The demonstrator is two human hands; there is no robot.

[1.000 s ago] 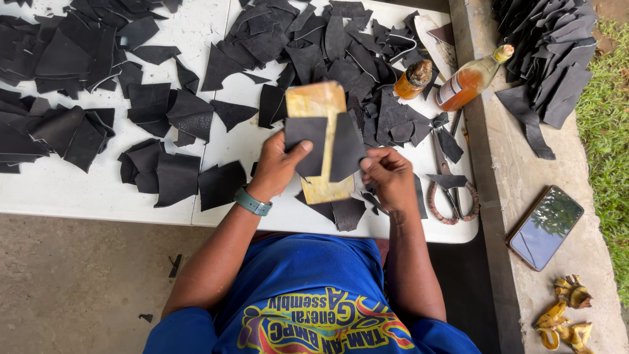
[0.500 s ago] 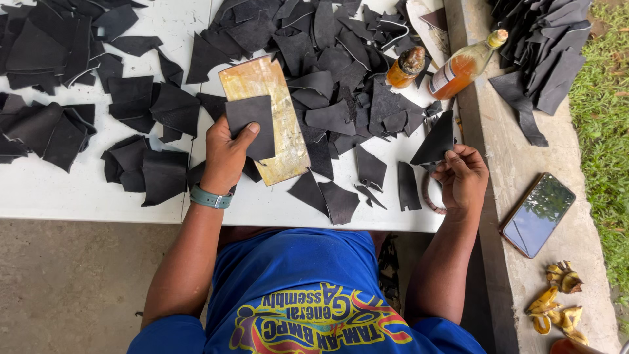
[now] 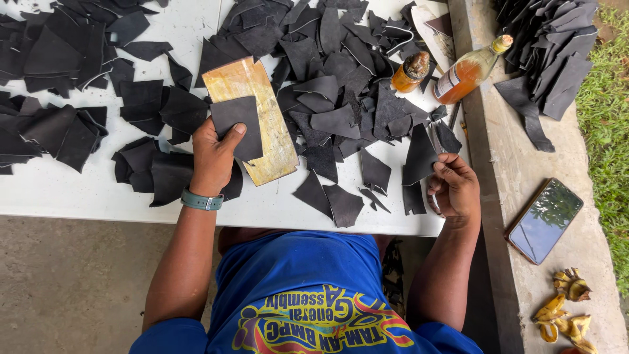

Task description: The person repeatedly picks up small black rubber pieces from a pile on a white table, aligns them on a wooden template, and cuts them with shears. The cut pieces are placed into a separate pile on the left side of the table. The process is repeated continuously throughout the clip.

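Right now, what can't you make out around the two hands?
Head view only:
- Right hand: curled fingers hide the small thing gripped inside; kind unclear.
- Yellow board: partly covered by the black piece and left hand.
- Black scrap piles: cut off by top and left edges.
- Bottle: label too small.

White table (image 3: 78,196) under even daylight, front edge over a bare grey concrete floor (image 3: 72,282). Concrete ledge (image 3: 517,170) along the table's right edge. Strip of green grass (image 3: 606,131) beyond the ledge's far side.
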